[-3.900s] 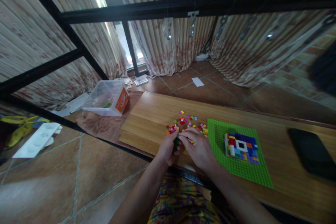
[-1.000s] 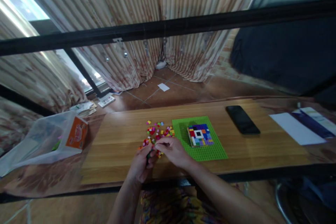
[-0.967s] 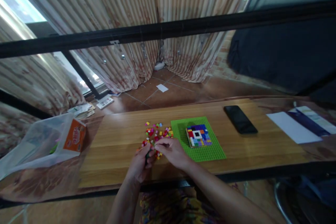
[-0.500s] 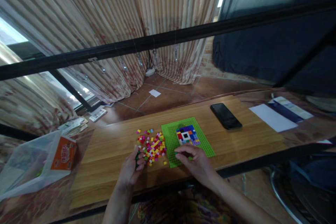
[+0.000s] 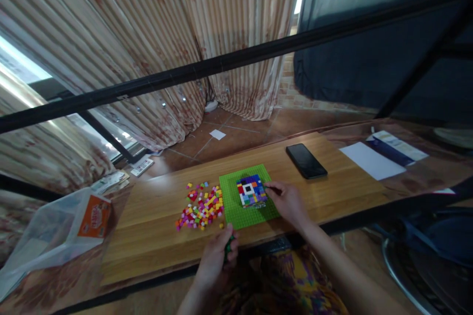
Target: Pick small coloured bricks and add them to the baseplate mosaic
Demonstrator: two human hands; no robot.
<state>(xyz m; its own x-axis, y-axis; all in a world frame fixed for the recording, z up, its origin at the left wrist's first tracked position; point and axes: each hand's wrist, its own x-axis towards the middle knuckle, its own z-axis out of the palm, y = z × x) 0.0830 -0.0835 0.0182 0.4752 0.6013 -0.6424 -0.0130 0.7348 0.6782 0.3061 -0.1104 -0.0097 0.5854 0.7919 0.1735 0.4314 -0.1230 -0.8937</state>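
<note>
On the green baseplate (image 5: 231,214) stands a low build of small toy bricks (image 5: 254,197), mostly blue and purple, with a white square round a dark centre. My right hand (image 5: 290,203) is at the build's right side, thumb and forefinger pinched together. Whatever may be between those fingertips is too small to make out. Curled closed at the table's front edge, my left hand (image 5: 218,251) holds dark green toy bricks (image 5: 228,250), partly hidden by the fingers. Left of the baseplate lies a loose heap of coloured bricks (image 5: 203,209).
A black phone (image 5: 306,161) lies at the right of the wooden table (image 5: 148,226). Beyond it are white paper (image 5: 371,160) and a packet (image 5: 397,147). A clear plastic bin (image 5: 55,229) with an orange label stands at the left. A dark metal bar (image 5: 236,60) crosses behind the table.
My right hand has moved from the build's near side to its right side, uncovering the build. My left hand has drawn away from the loose bricks, toward the baseplate's near edge. The camera view has shifted.
</note>
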